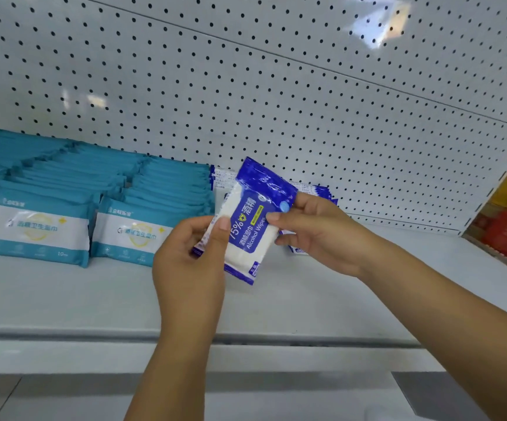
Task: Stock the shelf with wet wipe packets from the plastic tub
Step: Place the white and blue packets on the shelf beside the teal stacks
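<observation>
Pinching the blue wipe packet [250,226] between left hand [190,259] and right hand [316,229], probably squaring it for the blue row [322,189] on the shelf [64,299].

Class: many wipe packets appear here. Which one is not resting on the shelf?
The dark blue 75% Alcohol Wipes packet, pinched between the left hand and right hand. The teal packets and other blue packets rest on the shelf.
</observation>
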Demonstrator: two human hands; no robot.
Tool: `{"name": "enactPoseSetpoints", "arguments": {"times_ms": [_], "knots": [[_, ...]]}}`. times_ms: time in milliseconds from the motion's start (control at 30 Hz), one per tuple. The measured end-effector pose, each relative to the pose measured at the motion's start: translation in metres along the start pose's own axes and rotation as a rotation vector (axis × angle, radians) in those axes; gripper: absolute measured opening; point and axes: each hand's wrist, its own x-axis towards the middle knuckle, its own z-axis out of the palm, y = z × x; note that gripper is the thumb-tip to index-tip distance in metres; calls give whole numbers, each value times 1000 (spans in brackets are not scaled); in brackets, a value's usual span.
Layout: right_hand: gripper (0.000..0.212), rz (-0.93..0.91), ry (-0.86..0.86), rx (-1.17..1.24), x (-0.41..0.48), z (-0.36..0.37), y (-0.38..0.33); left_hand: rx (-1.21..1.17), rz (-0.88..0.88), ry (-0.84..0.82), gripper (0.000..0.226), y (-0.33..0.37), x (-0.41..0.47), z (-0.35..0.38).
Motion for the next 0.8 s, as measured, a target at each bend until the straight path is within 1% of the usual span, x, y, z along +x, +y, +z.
{"name": "enactPoseSetpoints", "arguments": {"times_ms": [67,133,200,267,400,467,500,600,633,700,733,800], "knots": [[36,5,16,1,-3,-5,1,23,26,-23,4,1,-1,1],[44,-14,77,-2,-4,-11,-1,44,44,-50,4,2,-3,2],[54,-48,129,-104,-5,-17,-6,60,42,-81,5,1,-3,2],[59,-87,111,-261,-8,-22,-11,130,60,-120,16,-1,-3,0],[35,-82,-36,-537,-9,-20,-19,326,196,-188,24,-9,0,1],[26,-84,-71,-623,-2,-17,-18,364,221,-156,32,-10,2,2],[24,-92,-58,-647,3,-17,-17,381,243,-121,36,-9,4,2],[20,-129,87,-673,23,-19,-9,466,356,46,39,-10,12,-6],[19,-135,149,-667,32,-21,-4,510,356,105,40,-11,15,-9],[22,-134,272,-636,52,-23,7,570,294,191,42,-16,21,-15],[23,-132,322,-636,62,-24,13,587,256,208,44,-18,22,-17],[27,-142,369,-684,79,-23,23,611,221,202,45,-21,23,-20]]}}
